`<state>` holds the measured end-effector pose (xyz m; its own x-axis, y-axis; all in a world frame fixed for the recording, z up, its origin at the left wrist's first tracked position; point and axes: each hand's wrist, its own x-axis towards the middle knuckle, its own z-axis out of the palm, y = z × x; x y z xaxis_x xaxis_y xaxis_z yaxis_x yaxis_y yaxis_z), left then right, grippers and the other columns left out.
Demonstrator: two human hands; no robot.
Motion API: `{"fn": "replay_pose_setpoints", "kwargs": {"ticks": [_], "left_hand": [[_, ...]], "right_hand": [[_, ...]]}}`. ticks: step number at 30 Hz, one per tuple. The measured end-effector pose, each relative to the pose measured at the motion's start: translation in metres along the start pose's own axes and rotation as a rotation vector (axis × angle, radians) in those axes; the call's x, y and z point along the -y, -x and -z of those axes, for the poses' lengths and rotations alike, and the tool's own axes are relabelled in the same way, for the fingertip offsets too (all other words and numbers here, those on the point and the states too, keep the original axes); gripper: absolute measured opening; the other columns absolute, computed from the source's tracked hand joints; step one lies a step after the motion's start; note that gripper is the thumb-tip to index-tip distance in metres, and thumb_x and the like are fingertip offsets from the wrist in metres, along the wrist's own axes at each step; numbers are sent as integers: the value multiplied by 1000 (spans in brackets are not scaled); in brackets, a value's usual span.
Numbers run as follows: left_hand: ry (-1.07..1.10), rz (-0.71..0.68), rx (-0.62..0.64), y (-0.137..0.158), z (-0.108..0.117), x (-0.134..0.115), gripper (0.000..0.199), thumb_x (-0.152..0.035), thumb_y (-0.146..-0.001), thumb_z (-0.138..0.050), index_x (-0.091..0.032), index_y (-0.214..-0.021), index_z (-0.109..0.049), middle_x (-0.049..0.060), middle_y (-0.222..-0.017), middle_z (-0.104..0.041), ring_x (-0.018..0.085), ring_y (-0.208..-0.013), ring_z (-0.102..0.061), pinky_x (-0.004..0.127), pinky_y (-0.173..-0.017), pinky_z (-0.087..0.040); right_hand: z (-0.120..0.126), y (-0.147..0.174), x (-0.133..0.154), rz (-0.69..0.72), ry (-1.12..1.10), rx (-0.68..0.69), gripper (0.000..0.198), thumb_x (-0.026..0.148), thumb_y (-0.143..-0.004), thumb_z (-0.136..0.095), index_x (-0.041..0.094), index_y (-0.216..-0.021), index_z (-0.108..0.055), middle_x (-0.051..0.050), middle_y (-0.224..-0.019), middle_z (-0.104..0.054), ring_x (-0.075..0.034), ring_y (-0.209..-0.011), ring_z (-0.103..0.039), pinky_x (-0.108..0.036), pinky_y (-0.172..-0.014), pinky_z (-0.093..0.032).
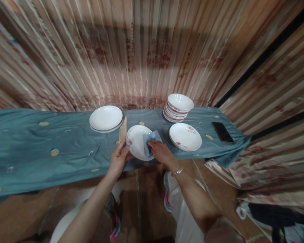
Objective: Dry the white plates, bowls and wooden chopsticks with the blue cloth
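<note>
The left hand (118, 159) clasps a plate (136, 143) at the near edge of the table (73, 145); the right hand (161, 152) pinches a blue cloth (152, 136) against it, wiping seemingly unfinished. Beyond stand stacked flowered plates (185, 136), large plates (105, 118), bowls (180, 102); whether wiped, unclear.

Hands: two, one left hand (118, 158) and one right hand (162, 151). Held plate (136, 143): one. Blue cloth (150, 137): one. Large white plates (105, 118): one stack, at least two pieces. Stacked flowered plates (185, 136): one stack, at least two pieces. Bowls (179, 103): one stack, several pieces, exact number not readable. Chopsticks (123, 129): one bundle, too thin for counting. Phone (222, 132): one. Bracelet (178, 170): one. Shoes (168, 192): two.
</note>
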<state>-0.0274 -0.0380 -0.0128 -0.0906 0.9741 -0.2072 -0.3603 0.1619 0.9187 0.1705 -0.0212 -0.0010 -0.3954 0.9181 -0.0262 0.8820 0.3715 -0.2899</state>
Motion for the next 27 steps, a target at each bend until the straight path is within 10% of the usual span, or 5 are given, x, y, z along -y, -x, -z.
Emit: {"fn": "replay_pose_setpoints", "kwargs": {"ticks": [13,20,27], "left_hand": [[-2,-8,-12,-1,0,2,82,-48,-60,-79,-20,-133,-53,13,-121,-65,21,-83,-68,27,-59,-56],[-14,15,63,6,-2,-3,80,-61,-74,-61,-16,-138,-46,15,-111,-69,25,-88,-69,34,-68,-57],[6,34,48,7,-4,0,67,-66,-72,-59,-14,-114,-62,14,-99,-72,26,-83,-70,35,-67,-57]], "right_hand": [[-17,-9,22,256,-705,-75,28,15,-84,-54,19,-108,-68,-6,-107,-70,-16,-99,-64,-29,-89,-46],[-21,-44,51,32,-1004,-301,20,31,-84,-56,18,-92,-69,-2,-88,-71,-14,-81,-65,-25,-78,-49],[-6,-61,68,-136,-798,-445,27,42,-82,-60,18,-71,-66,1,-68,-64,-12,-64,-57,-22,-64,-42]]}}
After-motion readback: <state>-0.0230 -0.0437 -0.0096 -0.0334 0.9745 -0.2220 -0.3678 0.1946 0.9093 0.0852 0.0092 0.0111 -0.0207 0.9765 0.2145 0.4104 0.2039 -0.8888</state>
